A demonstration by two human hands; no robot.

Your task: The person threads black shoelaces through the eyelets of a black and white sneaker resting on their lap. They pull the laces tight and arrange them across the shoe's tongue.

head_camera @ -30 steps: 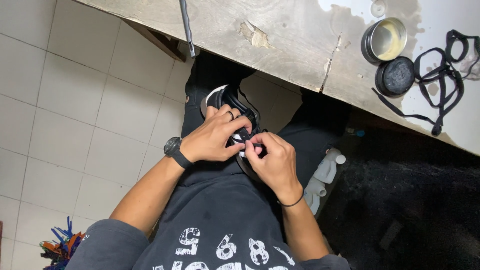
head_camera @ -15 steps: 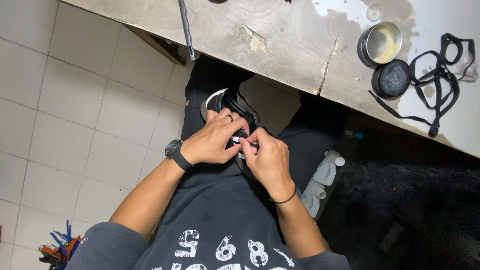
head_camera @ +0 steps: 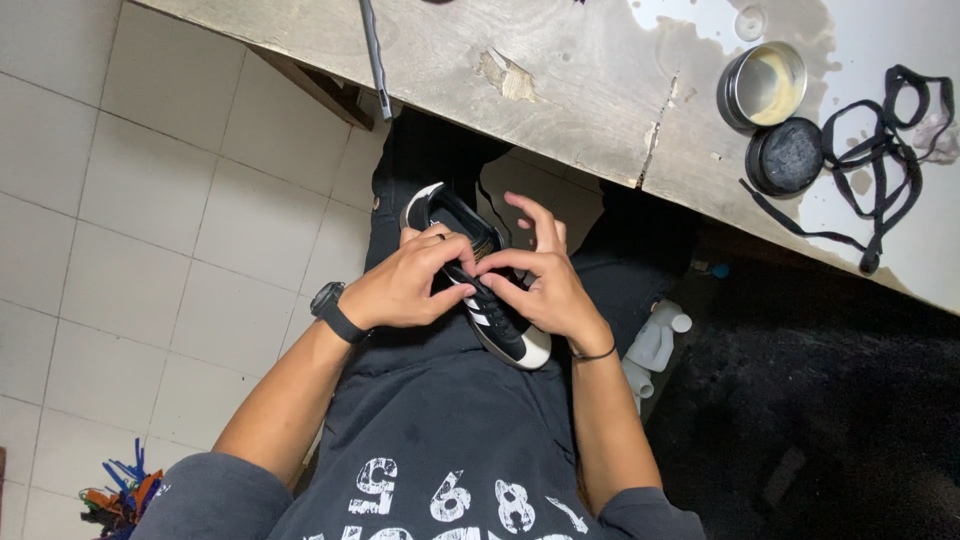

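**Both hands on shoe in lap**

Head view: black shoe (head_camera: 478,290) with white sole lies on the lap, below the bench (head_camera: 560,90) edge. Left hand (head_camera: 405,285) grips its side, fingers closed on it. Right hand (head_camera: 545,285) pinches at the top, other fingers spread. On the bench: open tin (head_camera: 763,85), black lid (head_camera: 786,157), black laces (head_camera: 880,150).

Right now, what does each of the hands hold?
Left hand: closed on the black shoe.
Right hand: on the same shoe, some fingers lifted.
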